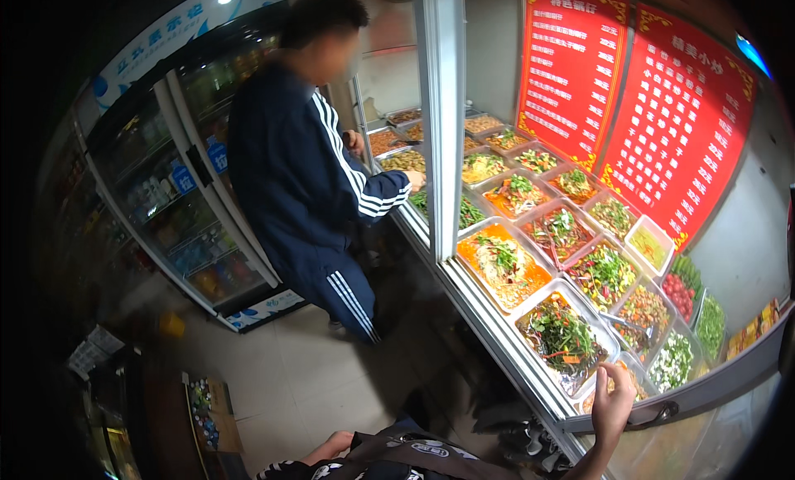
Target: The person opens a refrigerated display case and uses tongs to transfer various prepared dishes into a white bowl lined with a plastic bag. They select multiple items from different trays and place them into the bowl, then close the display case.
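Note:
My right hand (612, 396) is raised at the near corner of a lit food display case, its fingers bent over a small tray of food (627, 380); whether it touches or holds anything I cannot tell. Just beyond lies a metal tray of dark food topped with green herbs (562, 337). Farther off is a tray of food in orange sauce (504, 265). A metal utensil (627, 323) rests across the trays to the right. My left hand (338, 441) is low beside my body at the bottom centre, partly seen, its fingers unclear.
A person in a dark tracksuit (292, 169) stands at the case's far part, hands over the trays. The case's metal frame post (440, 126) rises between us. A glass-door drinks fridge (186, 194) stands left. Red menu boards (571, 70) hang behind the trays. A box of bottle caps (208, 411) is lower left.

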The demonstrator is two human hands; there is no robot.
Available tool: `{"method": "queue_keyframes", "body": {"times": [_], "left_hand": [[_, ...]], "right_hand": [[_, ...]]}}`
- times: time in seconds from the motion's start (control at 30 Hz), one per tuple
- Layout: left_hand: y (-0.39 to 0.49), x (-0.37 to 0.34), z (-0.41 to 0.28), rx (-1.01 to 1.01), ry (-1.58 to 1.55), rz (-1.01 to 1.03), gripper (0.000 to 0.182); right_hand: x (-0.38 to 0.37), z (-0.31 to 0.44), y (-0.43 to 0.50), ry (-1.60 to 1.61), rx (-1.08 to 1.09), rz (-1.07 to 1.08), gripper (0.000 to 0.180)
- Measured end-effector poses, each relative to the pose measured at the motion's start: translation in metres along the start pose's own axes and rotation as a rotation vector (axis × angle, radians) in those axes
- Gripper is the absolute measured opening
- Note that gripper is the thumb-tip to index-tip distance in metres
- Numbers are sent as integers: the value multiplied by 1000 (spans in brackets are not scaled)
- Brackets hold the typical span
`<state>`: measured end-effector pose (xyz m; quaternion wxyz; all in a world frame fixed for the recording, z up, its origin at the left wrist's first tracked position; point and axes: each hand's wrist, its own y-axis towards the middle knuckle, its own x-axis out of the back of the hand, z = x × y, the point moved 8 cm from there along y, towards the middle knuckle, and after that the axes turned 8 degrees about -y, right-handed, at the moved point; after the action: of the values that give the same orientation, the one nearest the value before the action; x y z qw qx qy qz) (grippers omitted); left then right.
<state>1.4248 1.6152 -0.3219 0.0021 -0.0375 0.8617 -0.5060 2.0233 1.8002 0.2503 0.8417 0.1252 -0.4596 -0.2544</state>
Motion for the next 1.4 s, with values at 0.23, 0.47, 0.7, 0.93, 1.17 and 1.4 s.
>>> {"method": "queue_keyframes", "body": {"times": [0.23, 0.47, 0.7, 0.93, 1.17, 1.4], "left_hand": [[-26, -37, -52, -248, -21, 69, 22], [-61, -50, -86, -418, 133, 73, 24], [-30, -14, -33, -329, 40, -65, 15], [-51, -30, -48, -264, -20, -20, 20], [-11, 10, 5, -153, 64, -166, 38], [10, 7, -8, -385, 789, -137, 40]], "right_hand": [[1, -1, -1, 2, -13, 32, 12], [-5, -12, 2, 71, -57, 66, 14], [-11, -12, 4, 97, -48, 87, 15], [-1, -2, 3, 72, -42, 82, 14], [-5, 5, 4, 77, -30, 103, 14], [-4, -2, 1, 36, -39, 125, 13]]}}
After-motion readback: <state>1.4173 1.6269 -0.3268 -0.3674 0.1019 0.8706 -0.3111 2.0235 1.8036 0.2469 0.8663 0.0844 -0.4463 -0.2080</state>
